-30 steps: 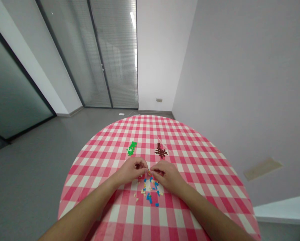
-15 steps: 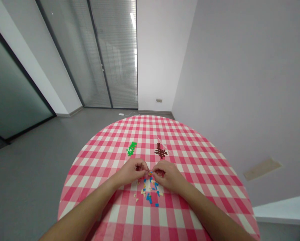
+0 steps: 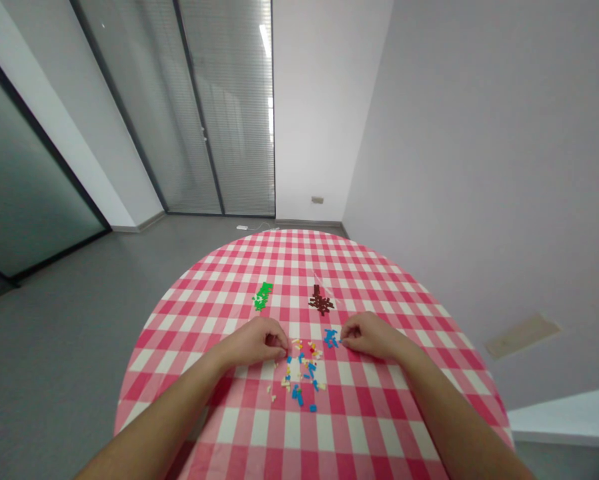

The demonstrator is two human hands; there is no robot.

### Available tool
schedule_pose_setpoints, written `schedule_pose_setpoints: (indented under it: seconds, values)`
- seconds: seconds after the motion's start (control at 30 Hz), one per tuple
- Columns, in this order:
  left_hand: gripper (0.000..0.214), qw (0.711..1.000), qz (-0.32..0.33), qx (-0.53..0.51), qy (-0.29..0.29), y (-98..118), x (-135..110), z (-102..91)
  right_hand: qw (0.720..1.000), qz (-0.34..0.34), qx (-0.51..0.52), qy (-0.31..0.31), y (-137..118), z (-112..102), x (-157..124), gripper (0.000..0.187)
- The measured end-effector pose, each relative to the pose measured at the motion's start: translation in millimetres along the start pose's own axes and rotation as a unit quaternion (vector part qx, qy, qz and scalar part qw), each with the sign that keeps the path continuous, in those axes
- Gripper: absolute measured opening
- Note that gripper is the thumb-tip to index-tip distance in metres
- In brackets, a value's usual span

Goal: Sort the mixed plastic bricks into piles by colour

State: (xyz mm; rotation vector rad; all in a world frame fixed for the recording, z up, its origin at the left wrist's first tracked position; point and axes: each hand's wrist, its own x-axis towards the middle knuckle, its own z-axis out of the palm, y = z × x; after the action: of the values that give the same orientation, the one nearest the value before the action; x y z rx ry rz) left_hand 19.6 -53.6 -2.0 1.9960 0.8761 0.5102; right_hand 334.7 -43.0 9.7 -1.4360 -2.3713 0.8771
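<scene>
My right hand [image 3: 372, 335] is pinched beside a small pile of blue toy bricks [image 3: 331, 338], with a blue speck of brick showing at its fingertips. My left hand [image 3: 258, 341] rests at the left edge of a loose scatter of mixed bricks, thumb and fingers pressed together; whatever they hold, if anything, is hidden. In that scatter lie blue bricks [image 3: 298, 396], cream bricks [image 3: 285, 383] and a few red and yellow bits [image 3: 312, 348].
Farther back on the round table with its checked cloth [image 3: 299, 440] are a green brick pile [image 3: 263, 297] and a dark brown brick pile [image 3: 321, 302]. A wall stands to the right, glass partitions to the left.
My hands have come apart. The right one has moved rightward to the blue pile, uncovering it; the left has shifted slightly left, so more of the mixed bricks show.
</scene>
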Motion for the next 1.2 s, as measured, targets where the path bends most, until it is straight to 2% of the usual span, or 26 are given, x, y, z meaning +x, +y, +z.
schedule_pose_setpoints:
  seconds: [0.3, 0.5, 0.77, 0.9, 1.1, 1.2]
  values:
    - [0.014, 0.999, 0.017, 0.035, -0.024, -6, -1, -0.1, 1.0, 0.005, 0.0, 0.007, -1, 0, 0, 0.014]
    - [0.02, 0.994, 0.054, 0.087, -0.043, 1, 0, 0.1, 0.999, 0.005, -0.025, 0.024, -7, 5, 3, 0.014]
    - [0.014, 0.993, 0.058, 0.101, -0.009, 11, 5, 9.5, 0.997, -0.011, -0.053, 0.055, -23, 8, 5, 0.014]
    - [0.017, 0.994, 0.067, 0.09, 0.012, 16, 4, 9.7, 0.994, -0.011, -0.034, 0.101, -27, 6, 5, 0.014]
    - [0.016, 0.997, -0.013, -0.014, 0.069, 8, 5, 12.9, 0.987, -0.045, 0.006, 0.151, -35, 16, 7, 0.014]
    - [0.014, 0.991, -0.028, -0.074, 0.103, 2, 6, 16.1, 0.984, -0.076, 0.023, 0.161, -43, 25, 8, 0.013]
